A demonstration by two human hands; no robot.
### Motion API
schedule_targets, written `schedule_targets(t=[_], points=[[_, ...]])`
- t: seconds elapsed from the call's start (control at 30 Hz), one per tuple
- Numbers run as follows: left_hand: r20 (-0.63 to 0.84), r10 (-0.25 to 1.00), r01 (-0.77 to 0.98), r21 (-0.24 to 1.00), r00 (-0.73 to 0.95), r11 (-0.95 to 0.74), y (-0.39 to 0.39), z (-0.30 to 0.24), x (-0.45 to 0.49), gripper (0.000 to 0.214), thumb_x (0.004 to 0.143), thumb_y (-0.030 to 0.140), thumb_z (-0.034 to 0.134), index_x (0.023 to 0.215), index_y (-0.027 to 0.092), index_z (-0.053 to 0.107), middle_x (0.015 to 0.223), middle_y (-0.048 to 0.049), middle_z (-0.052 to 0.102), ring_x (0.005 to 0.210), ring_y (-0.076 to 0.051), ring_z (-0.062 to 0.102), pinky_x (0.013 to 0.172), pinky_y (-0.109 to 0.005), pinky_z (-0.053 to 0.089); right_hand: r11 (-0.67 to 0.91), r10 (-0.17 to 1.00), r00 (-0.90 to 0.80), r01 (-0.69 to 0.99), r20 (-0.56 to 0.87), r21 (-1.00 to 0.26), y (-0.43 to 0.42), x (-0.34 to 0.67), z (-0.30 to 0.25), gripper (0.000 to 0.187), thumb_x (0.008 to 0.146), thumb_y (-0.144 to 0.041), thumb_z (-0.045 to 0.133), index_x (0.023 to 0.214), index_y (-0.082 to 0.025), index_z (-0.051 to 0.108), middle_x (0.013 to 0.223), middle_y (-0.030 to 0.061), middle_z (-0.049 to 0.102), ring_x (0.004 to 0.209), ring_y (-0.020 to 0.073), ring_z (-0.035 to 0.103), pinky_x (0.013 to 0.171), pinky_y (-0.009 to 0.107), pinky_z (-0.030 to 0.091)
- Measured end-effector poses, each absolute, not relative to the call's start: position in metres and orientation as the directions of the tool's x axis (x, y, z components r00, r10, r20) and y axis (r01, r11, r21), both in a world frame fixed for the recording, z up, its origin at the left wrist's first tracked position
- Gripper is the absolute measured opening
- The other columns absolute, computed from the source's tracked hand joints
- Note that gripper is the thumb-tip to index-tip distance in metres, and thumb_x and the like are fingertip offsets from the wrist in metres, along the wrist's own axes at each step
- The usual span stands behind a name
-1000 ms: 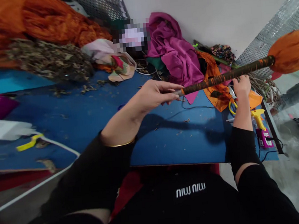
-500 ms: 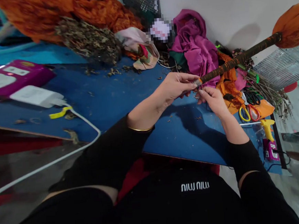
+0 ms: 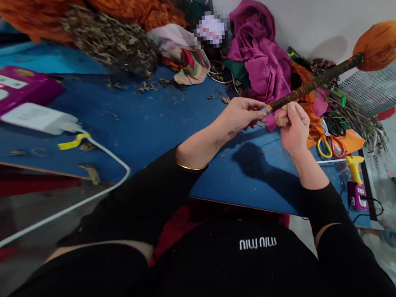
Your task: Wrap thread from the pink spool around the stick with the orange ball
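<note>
A long dark stick (image 3: 316, 82), bound in brown-green with orange flecks, slants up to the right over the table. An orange cloth-like bulb (image 3: 380, 45) tops its far end. My left hand (image 3: 243, 115) is closed around the stick's near end, where a greyish tip and a bit of orange show at the fingertips. Just below the stick, my right hand (image 3: 295, 125) is curled with thumb and fingers pinched together. What it pinches, if anything, is too small to make out.
Magenta cloth (image 3: 262, 56), dried leaves (image 3: 110, 38) and orange fabric (image 3: 160, 14) lie along the back. Scissors (image 3: 324, 147) and a yellow glue gun (image 3: 355, 166) are at right. A purple power strip (image 3: 18, 89) with a white charger (image 3: 39, 117) and cable stands at left.
My right hand has moved away from the stick's near end, to the right and slightly up, and has curled. The bulb end has shifted left and a little lower in view.
</note>
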State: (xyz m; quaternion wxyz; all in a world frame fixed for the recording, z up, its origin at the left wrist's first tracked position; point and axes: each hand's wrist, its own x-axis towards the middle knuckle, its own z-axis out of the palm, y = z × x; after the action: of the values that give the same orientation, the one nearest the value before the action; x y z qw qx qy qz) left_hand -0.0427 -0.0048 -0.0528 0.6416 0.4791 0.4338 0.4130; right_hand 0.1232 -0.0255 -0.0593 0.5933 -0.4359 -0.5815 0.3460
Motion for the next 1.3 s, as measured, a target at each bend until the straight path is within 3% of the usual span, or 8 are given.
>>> schedule_targets(t=[0.13,0.37,0.43,0.5,0.6,0.87,1.0,1.3], points=[[-0.189,0.939,-0.139,0.962,0.289,0.236,-0.005,-0.053,-0.044,0.012,0.081,0.013,0.085,0.093,0.013,0.085,0.066,-0.0011,0.073,0.047,-0.006,0.053,0.047,-0.021,0.038,0.385,0.91,0.096,0.167,0.403,-0.908,-0.03,0.123,-0.055,0.058,0.095,-0.076,0.058,0.069,-0.023,0.054,0.061,-0.0053,0.041,0.05,0.0069,0.028,0.048,0.025,0.03],[-0.19,0.942,-0.066,0.974,0.276,0.216,-0.003,-0.053,-0.044,0.019,0.082,0.009,0.079,0.099,0.014,0.086,0.066,-0.0018,0.073,0.047,-0.007,0.052,0.047,-0.022,0.038,0.396,0.903,0.075,0.233,0.423,-0.888,-0.039,0.124,-0.053,0.056,0.097,-0.073,0.058,0.072,-0.024,0.059,0.065,-0.0033,0.044,0.054,0.0086,0.036,0.053,0.027,0.037],[-0.16,0.956,-0.031,0.985,0.246,0.172,-0.004,-0.053,-0.041,0.023,0.082,0.004,0.076,0.101,0.013,0.085,0.064,-0.0004,0.072,0.048,-0.006,0.052,0.049,-0.022,0.042,0.428,0.897,0.009,0.236,0.442,-0.873,-0.041,0.127,-0.049,0.052,0.097,-0.071,0.059,0.074,-0.025,0.063,0.072,-0.0007,0.052,0.065,0.0119,0.051,0.064,0.029,0.049],[-0.135,0.966,-0.007,0.99,0.221,0.14,-0.004,-0.055,-0.038,0.025,0.082,0.002,0.073,0.101,0.012,0.086,0.063,0.0003,0.071,0.048,-0.006,0.051,0.052,-0.022,0.044,0.469,0.881,-0.058,0.247,0.47,-0.848,-0.041,0.131,-0.042,0.047,0.098,-0.068,0.06,0.077,-0.026,0.067,0.083,0.0027,0.06,0.091,0.0187,0.064,0.086,0.037,0.058],[-0.112,0.969,0.02,0.994,0.221,0.111,-0.003,-0.058,-0.036,0.024,0.081,0.001,0.072,0.098,0.012,0.086,0.062,-0.0005,0.071,0.047,-0.006,0.049,0.051,-0.022,0.043,0.471,0.88,-0.102,0.3,0.463,-0.829,-0.04,0.138,-0.034,0.042,0.099,-0.063,0.062,0.078,-0.028,0.071,0.097,0.0053,0.067,0.121,0.0252,0.064,0.109,0.048,0.056],[-0.039,0.96,0.135,0.991,0.278,0.001,-0.001,-0.074,-0.035,0.029,0.081,0.008,0.07,0.104,0.012,0.087,0.068,-0.0041,0.074,0.053,-0.01,0.056,0.054,-0.024,0.045,0.537,0.839,-0.126,0.349,0.529,-0.768,-0.023,0.149,-0.043,0.045,0.104,-0.062,0.055,0.083,-0.025,0.071,0.094,0.0033,0.067,0.111,0.0216,0.071,0.099,0.042,0.062],[-0.03,0.957,0.217,0.976,0.288,-0.035,-0.001,-0.078,-0.034,0.032,0.08,0.009,0.068,0.105,0.013,0.088,0.071,-0.0041,0.075,0.053,-0.01,0.055,0.057,-0.025,0.045,0.603,0.797,-0.215,0.331,0.564,-0.726,-0.011,0.152,-0.051,0.052,0.104,-0.068,0.05,0.083,-0.025,0.069,0.094,0.003,0.069,0.11,0.0223,0.073,0.104,0.047,0.064],[0.042,0.941,0.333,0.929,0.336,-0.16,-0.003,-0.079,-0.036,0.036,0.078,0.02,0.067,0.108,0.018,0.088,0.073,-0.0025,0.076,0.056,-0.011,0.054,0.06,-0.027,0.043,0.55,0.834,-0.265,0.349,0.483,-0.759,-0.008,0.153,-0.056,0.05,0.104,-0.069,0.049,0.087,-0.026,0.068,0.101,0.0036,0.072,0.12,0.0243,0.072,0.114,0.052,0.061]])
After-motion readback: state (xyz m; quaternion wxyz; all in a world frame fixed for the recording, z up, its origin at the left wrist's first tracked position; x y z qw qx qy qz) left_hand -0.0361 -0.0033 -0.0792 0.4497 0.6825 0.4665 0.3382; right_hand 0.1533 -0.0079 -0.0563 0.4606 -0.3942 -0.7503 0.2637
